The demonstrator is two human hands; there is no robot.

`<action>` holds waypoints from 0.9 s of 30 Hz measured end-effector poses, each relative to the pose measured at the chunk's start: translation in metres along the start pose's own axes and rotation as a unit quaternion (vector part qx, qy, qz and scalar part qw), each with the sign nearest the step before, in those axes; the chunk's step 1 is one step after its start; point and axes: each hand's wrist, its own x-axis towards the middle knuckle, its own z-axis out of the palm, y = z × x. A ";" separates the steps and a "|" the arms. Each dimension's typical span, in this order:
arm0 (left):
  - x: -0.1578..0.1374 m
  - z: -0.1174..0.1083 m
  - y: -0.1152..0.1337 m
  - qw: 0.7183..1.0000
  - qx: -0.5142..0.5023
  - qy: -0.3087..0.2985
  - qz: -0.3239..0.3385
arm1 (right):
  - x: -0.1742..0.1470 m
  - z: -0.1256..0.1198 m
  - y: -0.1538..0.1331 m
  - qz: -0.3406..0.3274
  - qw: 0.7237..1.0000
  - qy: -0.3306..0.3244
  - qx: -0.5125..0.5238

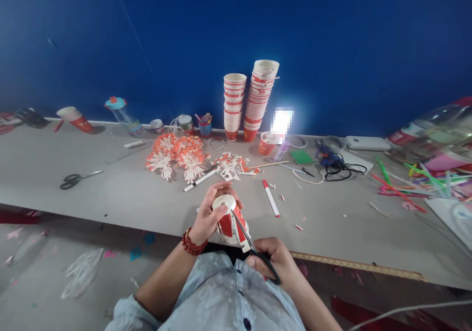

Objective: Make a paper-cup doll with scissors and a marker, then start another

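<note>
My left hand [212, 212] is wrapped round a red and white paper cup [227, 228], held with its round end up at the table's front edge. Slits run down the cup's side. In my right hand [275, 258] is a pair of black-handled scissors [254, 250], its blades lying along the cut wall of the cup. A strip of the wall stands away near the blades. Beyond my hands lie a heap of white and red paper scraps [231, 166] and several orange and white cut-paper figures [190, 159].
Two tall stacks of paper cups [235, 107] stand by the blue wall. A second pair of scissors [79, 177] lies left. A red-capped marker [271, 199] is right of the cup. Drinking straws [416, 186] and a black cord [341, 166] lie farther right.
</note>
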 end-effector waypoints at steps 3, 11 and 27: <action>-0.001 0.001 0.003 1.000 0.014 0.000 -0.004 | -0.005 0.002 -0.003 -0.021 0.999 0.033 -0.019; -0.001 0.004 0.008 1.000 0.013 0.009 0.017 | -0.013 0.003 -0.008 -0.069 0.989 0.101 -0.079; 0.011 -0.004 -0.008 0.929 -0.236 0.227 -0.174 | 0.020 -0.004 -0.003 -0.071 0.986 0.148 0.022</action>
